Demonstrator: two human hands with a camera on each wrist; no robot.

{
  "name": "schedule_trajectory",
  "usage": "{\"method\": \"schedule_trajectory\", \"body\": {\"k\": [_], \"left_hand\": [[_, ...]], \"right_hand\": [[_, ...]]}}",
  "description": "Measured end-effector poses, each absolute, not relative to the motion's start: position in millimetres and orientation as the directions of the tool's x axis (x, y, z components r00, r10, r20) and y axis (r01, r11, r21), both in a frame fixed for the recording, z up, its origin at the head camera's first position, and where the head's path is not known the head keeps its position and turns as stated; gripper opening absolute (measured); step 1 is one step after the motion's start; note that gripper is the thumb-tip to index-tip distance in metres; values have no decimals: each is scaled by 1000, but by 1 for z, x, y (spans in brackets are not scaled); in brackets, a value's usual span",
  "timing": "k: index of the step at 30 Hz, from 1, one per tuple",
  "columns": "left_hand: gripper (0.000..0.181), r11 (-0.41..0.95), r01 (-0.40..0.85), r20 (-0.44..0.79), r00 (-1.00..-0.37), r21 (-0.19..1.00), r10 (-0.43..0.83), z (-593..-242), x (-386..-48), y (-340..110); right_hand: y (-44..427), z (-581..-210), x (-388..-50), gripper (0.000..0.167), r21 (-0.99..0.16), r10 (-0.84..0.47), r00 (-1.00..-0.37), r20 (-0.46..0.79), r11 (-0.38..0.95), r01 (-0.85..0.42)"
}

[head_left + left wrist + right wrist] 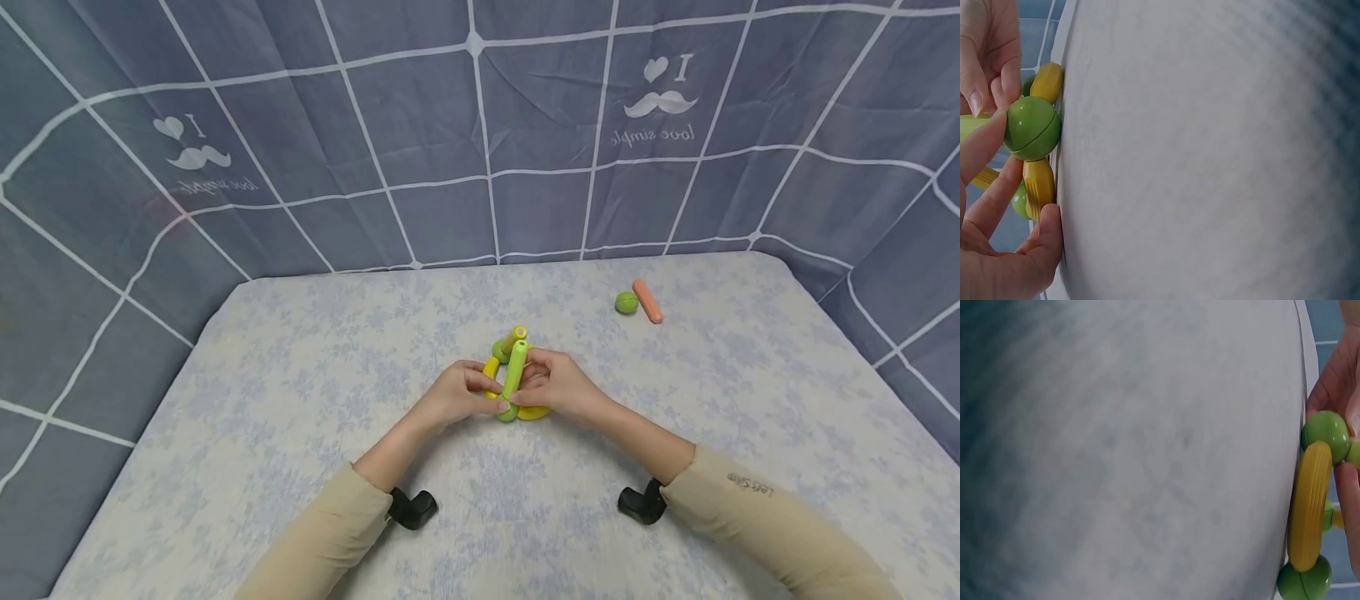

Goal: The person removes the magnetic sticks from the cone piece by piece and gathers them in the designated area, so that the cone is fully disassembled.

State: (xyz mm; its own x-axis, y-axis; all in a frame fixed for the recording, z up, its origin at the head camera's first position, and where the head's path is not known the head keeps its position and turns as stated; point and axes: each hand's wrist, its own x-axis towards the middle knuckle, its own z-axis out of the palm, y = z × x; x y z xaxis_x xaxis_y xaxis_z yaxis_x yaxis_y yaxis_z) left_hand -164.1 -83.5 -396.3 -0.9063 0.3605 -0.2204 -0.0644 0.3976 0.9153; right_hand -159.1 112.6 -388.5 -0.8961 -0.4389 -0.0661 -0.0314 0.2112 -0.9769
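Lettering [217, 185] at ten o'clock reads, mirrored, "love simple"; left hand [452, 396] pinches a green ball [508, 413] toward six o'clock; right hand [562, 385] clamps fingers on the light-green rod [516, 367]; mirrored wording [652, 134] repeats at one o'clock; right sleeve [765, 521], four o'clock, begins "Let's".

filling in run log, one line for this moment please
left hand: holds green ball; right hand: grips upright lime rod; yellow rods: touch green ball; far ball, orange rod: beside each other
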Motion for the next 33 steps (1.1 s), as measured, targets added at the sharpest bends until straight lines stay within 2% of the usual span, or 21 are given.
{"method": "schedule_trajectory", "body": {"k": [7, 15, 23, 33], "left_hand": [[24, 417, -56, -216, -913, 907, 346, -395, -163, -84], [24, 428, -64, -227, -912, 902, 343, -394, -163, -84], [25, 413, -85, -245, -904, 907, 350, -394, -164, -84], [23, 483, -73, -254, -913, 872, 319, -392, -164, -81]], "right_hand": [[106, -385, -153, 38, -933, -415, -910, 4, 327, -153], [105, -386, -149, 37, -933, -436, -899, 33, 308, -184], [108, -390, -152, 53, -987, -409, -912, -45, 161, -24], [110, -389, -155, 51, -986, -318, -934, -163, 76, 147]]}}
